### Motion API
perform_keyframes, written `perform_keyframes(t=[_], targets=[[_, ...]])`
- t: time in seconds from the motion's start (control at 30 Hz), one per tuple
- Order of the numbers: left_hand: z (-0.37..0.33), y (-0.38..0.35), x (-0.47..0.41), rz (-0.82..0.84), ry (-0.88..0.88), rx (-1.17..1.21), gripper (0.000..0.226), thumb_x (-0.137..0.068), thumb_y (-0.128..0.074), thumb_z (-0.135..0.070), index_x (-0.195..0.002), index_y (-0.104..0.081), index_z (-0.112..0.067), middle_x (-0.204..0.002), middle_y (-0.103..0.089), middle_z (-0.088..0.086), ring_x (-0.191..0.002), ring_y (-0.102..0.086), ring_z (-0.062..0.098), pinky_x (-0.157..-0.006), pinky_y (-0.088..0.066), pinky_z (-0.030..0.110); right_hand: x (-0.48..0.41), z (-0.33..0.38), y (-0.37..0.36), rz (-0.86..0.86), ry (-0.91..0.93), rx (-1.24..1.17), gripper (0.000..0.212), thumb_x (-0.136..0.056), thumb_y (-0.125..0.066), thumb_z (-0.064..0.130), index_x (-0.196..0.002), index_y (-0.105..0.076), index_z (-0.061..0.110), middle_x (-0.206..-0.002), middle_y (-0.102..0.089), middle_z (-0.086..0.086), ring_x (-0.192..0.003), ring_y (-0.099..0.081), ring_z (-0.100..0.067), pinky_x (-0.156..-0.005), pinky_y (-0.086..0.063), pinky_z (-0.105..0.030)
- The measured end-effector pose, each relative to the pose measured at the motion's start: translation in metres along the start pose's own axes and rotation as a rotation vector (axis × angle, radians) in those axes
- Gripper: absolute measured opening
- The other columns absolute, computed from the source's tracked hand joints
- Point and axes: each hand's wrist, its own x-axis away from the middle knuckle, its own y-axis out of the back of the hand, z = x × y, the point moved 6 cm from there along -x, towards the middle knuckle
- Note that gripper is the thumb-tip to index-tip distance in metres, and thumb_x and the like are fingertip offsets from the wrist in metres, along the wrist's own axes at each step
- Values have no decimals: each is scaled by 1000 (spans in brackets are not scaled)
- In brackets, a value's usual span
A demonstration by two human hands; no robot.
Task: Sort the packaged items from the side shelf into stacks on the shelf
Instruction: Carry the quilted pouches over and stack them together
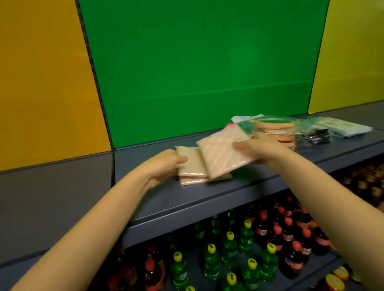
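Right hand (254, 148) pinches the pale peach quilted flat packet (222, 154) by its right edge, thumb on top, fingers underneath. The packet is tilted, its long axis running from upper right to lower left, and its low corner overlaps the short stack of matching peach packets (192, 172) just left of centre. Left hand (165, 166) grips that stack's left edge on the grey metal shelf (214, 201). From the grip, the stack lies left and below. The unsorted clear-bagged goods (275, 128) at centre right are blurred, possibly round pads.

The stacked packets (192, 168) are partly covered by the quilted packet (224, 156) pinched in the right hand (258, 148), whose fingertips are hidden beneath it. Print on the bagged items (275, 126) just beyond those fingers is blurred.
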Motion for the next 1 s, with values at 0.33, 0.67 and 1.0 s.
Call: perform_keyframes(t=[0.33,0.67,1.0], targets=[[-10,47,-4,-346,-133,-957,39,-96,-38,-27,-129,-51,-11,-138,-53,11,-124,-50,30,-102,-41,39,-34,-5,-47,78,16,380,45,-91,-51,23,-127,-50,-4,-126,-57,-19,-114,-56,-32,-90,-43,-33],[-1,73,82,-690,-31,-1105,39,-94,-44,-35,-125,-53,-13,-131,-57,7,-120,-52,27,-91,-46,39,-5,44,-86,184,541,1061,48,-90,-47,38,-130,-49,12,-136,-50,-11,-124,-48,-32,-101,-41,-42],[63,112,250,-892,300,-1174,39,-94,-42,-39,-119,-55,-13,-122,-62,7,-113,-55,27,-85,-47,37,101,60,-243,618,951,865,45,-93,-50,39,-132,-48,18,-136,-52,-4,-123,-50,-25,-97,-46,-40]])
